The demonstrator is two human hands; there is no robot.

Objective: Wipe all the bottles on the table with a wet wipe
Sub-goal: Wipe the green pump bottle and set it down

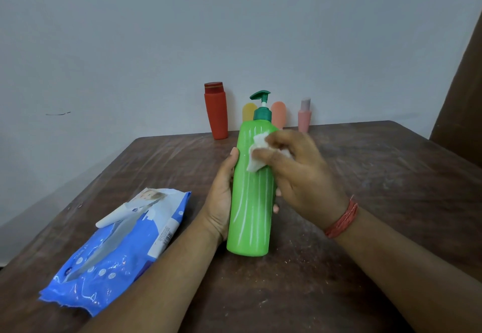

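Head camera looks down at the left hand [221, 197] wrapped around a tall green pump bottle [251, 189], holding it upright above the brown table [365, 176]. The right hand [300, 173], a red thread band [343, 219] at its wrist, pinches a white wet wipe [258, 154] against the bottle's upper side. Left of the grip lies a blue wipes packet [114, 251]. Behind the bottle, by the wall, stand a red bottle [216, 111], a yellow bottle [249, 112] and orange bottle [279, 116], both partly hidden, and a pink bottle [304, 117].
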